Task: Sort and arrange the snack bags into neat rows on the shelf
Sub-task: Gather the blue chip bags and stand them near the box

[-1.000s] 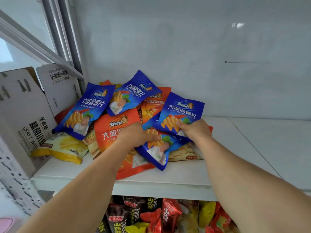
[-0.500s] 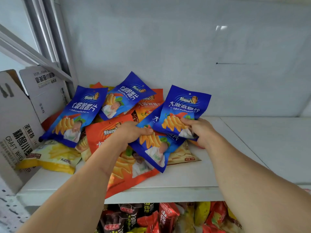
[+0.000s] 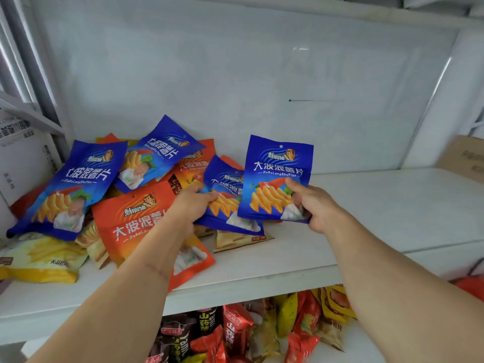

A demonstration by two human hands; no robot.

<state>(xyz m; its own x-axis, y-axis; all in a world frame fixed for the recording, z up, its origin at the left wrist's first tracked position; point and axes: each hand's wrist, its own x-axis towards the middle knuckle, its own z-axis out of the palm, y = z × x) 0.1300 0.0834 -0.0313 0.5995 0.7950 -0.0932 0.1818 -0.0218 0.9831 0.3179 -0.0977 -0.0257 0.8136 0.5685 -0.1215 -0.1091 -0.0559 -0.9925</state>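
Observation:
A loose pile of snack bags lies on the left half of the white shelf [image 3: 262, 268]. My right hand [image 3: 314, 205] grips an upright blue chip bag [image 3: 275, 179] by its lower right corner, lifted clear of the pile. My left hand [image 3: 191, 205] pinches a second blue bag [image 3: 227, 203] that leans in the heap. An orange bag [image 3: 136, 218] lies under my left wrist. Two more blue bags [image 3: 76, 184] [image 3: 159, 155] rest at the pile's back left. A yellow bag [image 3: 44, 258] lies at the front left.
The shelf's right half [image 3: 392, 205] is bare white board up to the back wall. A printed cardboard box [image 3: 21, 158] stands at the far left, a brown carton [image 3: 463, 158] at the far right. The lower shelf holds several mixed snack bags [image 3: 235, 334].
My right hand has lifted its blue bag up and to the right, out of the pile, and stood it upright. My left hand has stayed on the second blue bag.

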